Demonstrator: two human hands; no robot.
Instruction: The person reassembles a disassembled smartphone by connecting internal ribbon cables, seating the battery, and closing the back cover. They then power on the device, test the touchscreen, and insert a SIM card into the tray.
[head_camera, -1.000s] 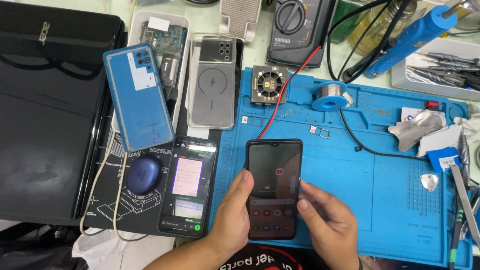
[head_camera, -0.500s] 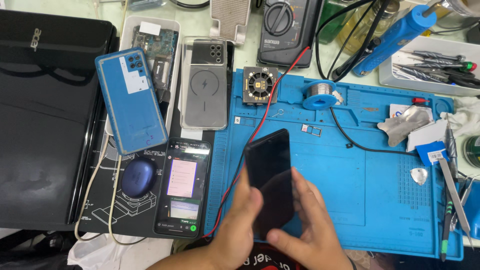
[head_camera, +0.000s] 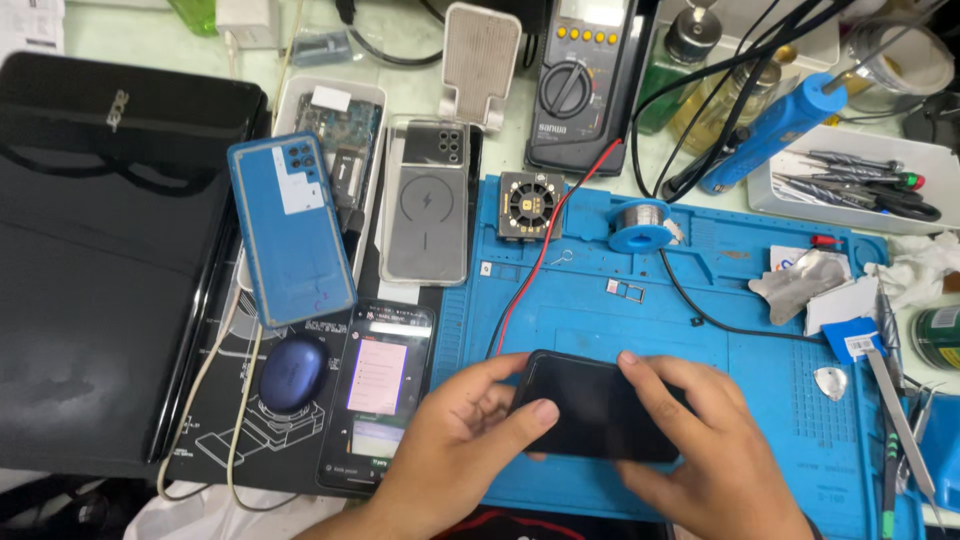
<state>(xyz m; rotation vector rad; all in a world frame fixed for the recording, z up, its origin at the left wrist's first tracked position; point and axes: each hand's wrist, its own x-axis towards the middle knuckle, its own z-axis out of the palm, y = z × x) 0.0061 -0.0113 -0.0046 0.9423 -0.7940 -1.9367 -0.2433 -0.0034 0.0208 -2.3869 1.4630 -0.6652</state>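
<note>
Both hands hold a dark phone (head_camera: 600, 405) flat over the blue mat (head_camera: 700, 300), at 6 o'clock of the tabletop. The left hand (head_camera: 450, 450) is grasping its left end, the right hand (head_camera: 715, 440) its right end. A lit phone (head_camera: 378, 395) lies at 9 o'clock from it.

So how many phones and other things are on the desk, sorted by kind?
Phones: 4 (dark phone held by left hand and right hand, blue phone, clear-cased phone, lit phone)
Laptops: 1 (black laptop)
Multimeters: 1 (multimeter)
Solder spools: 1 (solder spool)
Total: 7
</note>
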